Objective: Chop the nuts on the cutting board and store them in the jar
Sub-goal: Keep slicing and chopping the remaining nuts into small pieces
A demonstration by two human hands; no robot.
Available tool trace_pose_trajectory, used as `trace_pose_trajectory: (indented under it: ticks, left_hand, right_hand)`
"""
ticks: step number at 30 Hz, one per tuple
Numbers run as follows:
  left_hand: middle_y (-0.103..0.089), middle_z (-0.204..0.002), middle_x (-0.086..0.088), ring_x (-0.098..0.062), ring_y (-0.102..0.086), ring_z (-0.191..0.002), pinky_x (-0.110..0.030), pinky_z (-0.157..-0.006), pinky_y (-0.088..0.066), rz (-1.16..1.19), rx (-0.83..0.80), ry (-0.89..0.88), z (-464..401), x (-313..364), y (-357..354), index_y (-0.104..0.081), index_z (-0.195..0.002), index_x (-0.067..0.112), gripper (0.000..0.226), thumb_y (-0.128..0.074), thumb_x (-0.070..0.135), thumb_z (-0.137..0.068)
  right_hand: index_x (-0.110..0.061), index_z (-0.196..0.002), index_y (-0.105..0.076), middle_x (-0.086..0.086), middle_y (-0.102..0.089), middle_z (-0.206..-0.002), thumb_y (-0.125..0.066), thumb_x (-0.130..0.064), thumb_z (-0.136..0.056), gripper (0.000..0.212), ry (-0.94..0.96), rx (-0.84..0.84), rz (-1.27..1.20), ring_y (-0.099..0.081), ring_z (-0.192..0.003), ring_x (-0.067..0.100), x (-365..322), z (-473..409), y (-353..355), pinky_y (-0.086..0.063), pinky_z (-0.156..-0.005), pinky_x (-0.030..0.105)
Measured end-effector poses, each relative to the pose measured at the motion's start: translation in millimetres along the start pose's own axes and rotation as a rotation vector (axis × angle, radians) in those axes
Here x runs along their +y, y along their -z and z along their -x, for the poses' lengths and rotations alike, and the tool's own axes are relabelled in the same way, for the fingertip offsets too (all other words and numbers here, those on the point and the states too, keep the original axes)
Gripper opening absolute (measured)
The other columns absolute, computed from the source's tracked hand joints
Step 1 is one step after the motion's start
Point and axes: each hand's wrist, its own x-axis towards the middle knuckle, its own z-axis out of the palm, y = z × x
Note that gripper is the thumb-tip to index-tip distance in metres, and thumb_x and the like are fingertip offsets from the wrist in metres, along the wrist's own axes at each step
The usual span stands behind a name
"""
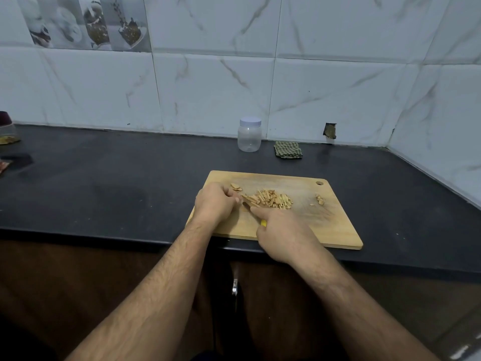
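Observation:
A wooden cutting board (312,220) lies at the front edge of the black counter. A pile of chopped nut slivers (270,199) sits in its middle, with whole nuts (236,187) at the back left and a few pieces (319,199) to the right. My left hand (214,201) rests on the board's left part, fingers curled down on a nut that is hidden beneath them. My right hand (281,233) grips a yellow-handled knife (263,223), index finger stretched along the blade, whose tip lies beside my left fingers. A clear plastic jar (249,138) with a white lid on stands by the wall behind the board.
A folded green checked cloth (288,150) lies right of the jar. Dark items (6,131) sit at the counter's far left edge. Tiled walls close the back and right sides, with a hole in the tile (329,130). A cabinet handle (235,286) shows below the counter.

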Motion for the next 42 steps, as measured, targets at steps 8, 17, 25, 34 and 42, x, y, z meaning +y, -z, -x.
trace_pose_trajectory:
  ticks: [8, 17, 25, 34, 42]
  left_hand:
    - [-0.067, -0.093, 0.009, -0.013, -0.059, -0.094, -0.025, -0.076, -0.043, 0.018, 0.092, -0.020, -14.1, -2.5, 6.1, -0.073, -0.090, 0.027, 0.008, -0.067, 0.022, -0.091]
    - [-0.067, -0.123, -0.001, -0.018, -0.060, -0.114, -0.032, -0.097, -0.047, -0.185, 0.069, -0.152, -44.8, 4.8, 4.9, -0.067, -0.123, 0.020, 0.029, -0.056, 0.014, -0.097]
    - [-0.072, -0.108, -0.001, -0.018, -0.064, -0.100, -0.032, -0.091, -0.052, -0.346, -0.065, -0.162, -59.0, 12.7, 1.1, -0.075, -0.108, 0.016, 0.020, -0.060, 0.024, -0.097]
    - [-0.067, -0.086, 0.010, -0.005, -0.060, -0.084, -0.022, -0.068, -0.043, -0.192, -0.038, -0.125, -61.8, 11.4, -0.6, -0.069, -0.087, 0.022, 0.005, -0.072, 0.019, -0.088]
    - [-0.074, -0.087, 0.003, -0.009, -0.067, -0.081, -0.025, -0.073, -0.051, 0.109, -0.096, -0.106, -48.8, 17.2, 8.6, -0.077, -0.088, 0.017, 0.005, -0.073, 0.014, -0.088]
  right_hand:
    - [-0.037, -0.149, -0.039, 0.002, -0.053, -0.144, -0.043, -0.008, -0.092, 0.064, -0.092, -0.003, 0.040, -0.053, -0.126, 0.023, 5.3, -12.8, 17.3, -0.048, -0.098, 0.034]
    - [-0.037, -0.145, -0.045, 0.000, -0.058, -0.135, -0.044, -0.010, -0.092, 0.059, -0.102, -0.008, 0.076, -0.056, -0.120, 0.022, 0.4, -36.1, 10.6, -0.049, -0.092, 0.035]
    - [-0.034, -0.150, -0.037, -0.003, -0.053, -0.144, -0.042, -0.013, -0.094, 0.060, -0.095, 0.047, -0.008, -0.050, -0.129, 0.021, 9.2, -40.6, 3.1, -0.045, -0.100, 0.035]
    - [-0.035, -0.150, -0.035, -0.005, -0.062, -0.128, -0.042, -0.016, -0.097, 0.057, -0.062, 0.102, 0.019, -0.059, -0.106, 0.019, 9.8, -37.6, -2.2, -0.050, -0.081, 0.034]
    - [-0.037, -0.150, -0.036, -0.005, -0.063, -0.126, -0.040, -0.018, -0.098, 0.055, -0.045, 0.109, -0.034, -0.058, -0.103, 0.018, 9.5, -29.5, 0.9, -0.049, -0.080, 0.033]
